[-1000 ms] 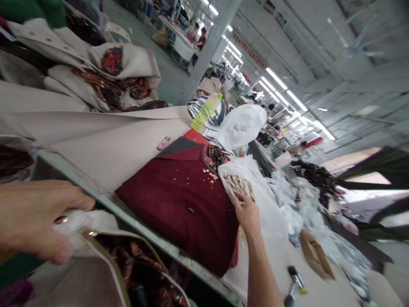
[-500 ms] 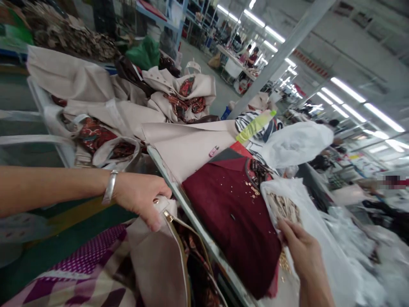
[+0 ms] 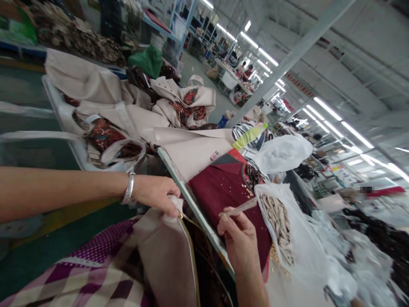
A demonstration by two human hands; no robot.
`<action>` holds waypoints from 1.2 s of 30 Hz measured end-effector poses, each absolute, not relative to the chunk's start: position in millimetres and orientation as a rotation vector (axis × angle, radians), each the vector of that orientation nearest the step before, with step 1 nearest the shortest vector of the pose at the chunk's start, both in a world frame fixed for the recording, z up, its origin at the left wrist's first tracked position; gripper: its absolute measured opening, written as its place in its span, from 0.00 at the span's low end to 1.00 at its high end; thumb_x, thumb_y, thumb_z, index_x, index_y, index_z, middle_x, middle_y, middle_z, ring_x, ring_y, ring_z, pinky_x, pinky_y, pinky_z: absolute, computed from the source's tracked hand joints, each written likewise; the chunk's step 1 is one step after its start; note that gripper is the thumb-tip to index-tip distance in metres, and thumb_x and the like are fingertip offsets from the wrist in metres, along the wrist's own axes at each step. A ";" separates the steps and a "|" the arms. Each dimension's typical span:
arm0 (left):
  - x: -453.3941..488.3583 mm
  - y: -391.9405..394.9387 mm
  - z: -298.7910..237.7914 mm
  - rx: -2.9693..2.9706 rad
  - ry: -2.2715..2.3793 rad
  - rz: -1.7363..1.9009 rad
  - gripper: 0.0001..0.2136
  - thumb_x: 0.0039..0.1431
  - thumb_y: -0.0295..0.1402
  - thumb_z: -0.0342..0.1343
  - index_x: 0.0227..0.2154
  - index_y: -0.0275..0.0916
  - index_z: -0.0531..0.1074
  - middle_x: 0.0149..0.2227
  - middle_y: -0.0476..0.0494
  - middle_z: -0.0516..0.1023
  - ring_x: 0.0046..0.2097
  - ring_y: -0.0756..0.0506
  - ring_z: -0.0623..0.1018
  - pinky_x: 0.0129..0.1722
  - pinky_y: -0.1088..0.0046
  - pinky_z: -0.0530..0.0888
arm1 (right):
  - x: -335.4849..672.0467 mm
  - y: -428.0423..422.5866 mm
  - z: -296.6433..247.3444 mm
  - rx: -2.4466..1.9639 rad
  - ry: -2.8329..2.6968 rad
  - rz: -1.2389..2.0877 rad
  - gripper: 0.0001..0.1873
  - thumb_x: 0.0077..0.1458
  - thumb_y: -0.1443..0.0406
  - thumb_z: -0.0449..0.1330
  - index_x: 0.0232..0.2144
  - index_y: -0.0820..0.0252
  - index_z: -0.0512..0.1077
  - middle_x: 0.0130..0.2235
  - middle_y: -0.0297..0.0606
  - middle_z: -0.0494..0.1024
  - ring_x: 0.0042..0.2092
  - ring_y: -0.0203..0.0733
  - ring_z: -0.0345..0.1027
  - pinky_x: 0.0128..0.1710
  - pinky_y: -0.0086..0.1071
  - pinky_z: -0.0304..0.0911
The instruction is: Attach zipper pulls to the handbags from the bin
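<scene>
My left hand (image 3: 156, 192) is closed on the top edge of a beige bag (image 3: 166, 251), right by the gold zipper pull (image 3: 180, 216). The bag leans over my lap, its zipped mouth partly open on a dark patterned lining. Between the fingertips of my right hand (image 3: 241, 236) is a thin beige strip (image 3: 244, 207), its far end pointing up and right. That hand hovers over a folded maroon cloth (image 3: 212, 187) scattered with small gold rings (image 3: 247, 190). Just right of it, a white plastic bag (image 3: 306, 247) holds many similar strips (image 3: 276, 219).
A table edge (image 3: 191, 200) runs diagonally between my hands. More beige bags (image 3: 128, 117) with red patterned lining lie heaped in a white tray (image 3: 60, 123) at the left. Clear plastic bags (image 3: 338, 251) are at the right, and a post (image 3: 287, 64) rises beyond the table.
My right hand has come left from the plastic bag of strips, bringing one strip out over the maroon cloth. My left hand still grips the bag's edge, its fingers now nearer the zipper pull.
</scene>
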State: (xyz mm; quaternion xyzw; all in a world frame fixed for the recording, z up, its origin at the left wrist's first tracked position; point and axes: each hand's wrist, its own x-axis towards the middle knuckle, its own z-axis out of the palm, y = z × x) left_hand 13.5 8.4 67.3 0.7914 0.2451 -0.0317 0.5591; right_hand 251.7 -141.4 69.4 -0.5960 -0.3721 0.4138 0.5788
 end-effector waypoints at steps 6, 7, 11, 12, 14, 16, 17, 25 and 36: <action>5.1 9.0 60.5 1.855 0.581 -0.044 0.15 0.46 0.46 0.59 0.26 0.37 0.70 0.23 0.51 0.68 0.27 0.50 0.66 0.23 0.78 0.59 | 232.6 -134.1 63.8 -1.405 -0.926 0.973 0.14 0.49 0.57 0.74 0.28 0.61 0.77 0.25 0.31 0.74 0.25 0.31 0.65 0.27 0.24 0.61; 4.2 9.3 59.8 1.852 0.578 -0.042 0.16 0.46 0.46 0.59 0.26 0.36 0.71 0.24 0.51 0.69 0.27 0.49 0.67 0.23 0.78 0.60 | 229.6 -133.2 63.9 -1.407 -0.935 0.984 0.14 0.50 0.58 0.74 0.28 0.60 0.77 0.25 0.30 0.74 0.24 0.31 0.65 0.26 0.24 0.62; 2.2 10.1 61.7 1.851 0.587 -0.063 0.16 0.46 0.46 0.59 0.26 0.36 0.71 0.24 0.49 0.70 0.28 0.49 0.68 0.23 0.78 0.60 | 214.8 -133.8 67.5 -1.424 -0.988 1.072 0.14 0.55 0.56 0.70 0.29 0.60 0.74 0.28 0.32 0.76 0.27 0.36 0.72 0.26 0.27 0.69; 2.1 10.2 62.8 1.839 0.586 -0.075 0.15 0.46 0.45 0.59 0.26 0.36 0.71 0.24 0.50 0.70 0.27 0.50 0.68 0.23 0.79 0.60 | 210.3 -134.7 69.0 -1.440 -1.010 1.084 0.15 0.55 0.55 0.70 0.29 0.60 0.74 0.29 0.33 0.77 0.28 0.37 0.73 0.27 0.28 0.70; 2.4 10.4 64.8 1.805 0.562 -0.089 0.13 0.46 0.42 0.59 0.27 0.36 0.71 0.24 0.50 0.70 0.27 0.50 0.67 0.24 0.79 0.60 | 200.8 -136.4 72.2 -1.493 -1.067 1.070 0.15 0.54 0.55 0.70 0.30 0.61 0.75 0.29 0.35 0.78 0.28 0.38 0.74 0.25 0.27 0.70; 2.9 10.3 66.1 1.779 0.534 -0.079 0.12 0.47 0.41 0.57 0.26 0.36 0.70 0.23 0.51 0.67 0.27 0.51 0.65 0.23 0.79 0.60 | 191.8 -137.4 75.4 -1.549 -1.126 1.023 0.14 0.51 0.56 0.72 0.30 0.61 0.76 0.26 0.34 0.77 0.26 0.36 0.73 0.23 0.24 0.68; 3.2 10.0 66.5 1.777 0.524 -0.063 0.11 0.48 0.41 0.56 0.24 0.36 0.69 0.22 0.51 0.65 0.26 0.51 0.64 0.23 0.78 0.59 | 187.8 -137.4 76.8 -1.577 -1.153 1.005 0.14 0.51 0.57 0.72 0.29 0.61 0.77 0.25 0.34 0.76 0.25 0.35 0.71 0.22 0.23 0.67; 2.6 1.0 70.8 1.818 0.574 -0.064 0.11 0.49 0.41 0.56 0.25 0.36 0.71 0.21 0.52 0.67 0.25 0.51 0.66 0.22 0.78 0.59 | 175.7 -134.0 77.3 -1.778 -1.248 0.892 0.18 0.53 0.51 0.69 0.30 0.61 0.77 0.22 0.34 0.76 0.22 0.35 0.67 0.20 0.24 0.63; 7.3 -3.1 62.6 1.821 0.614 -0.003 0.09 0.45 0.39 0.56 0.23 0.37 0.71 0.20 0.53 0.66 0.25 0.51 0.65 0.21 0.78 0.60 | 167.4 -131.6 86.4 -1.866 -1.449 0.684 0.16 0.54 0.55 0.66 0.23 0.59 0.75 0.20 0.32 0.73 0.22 0.36 0.67 0.22 0.25 0.61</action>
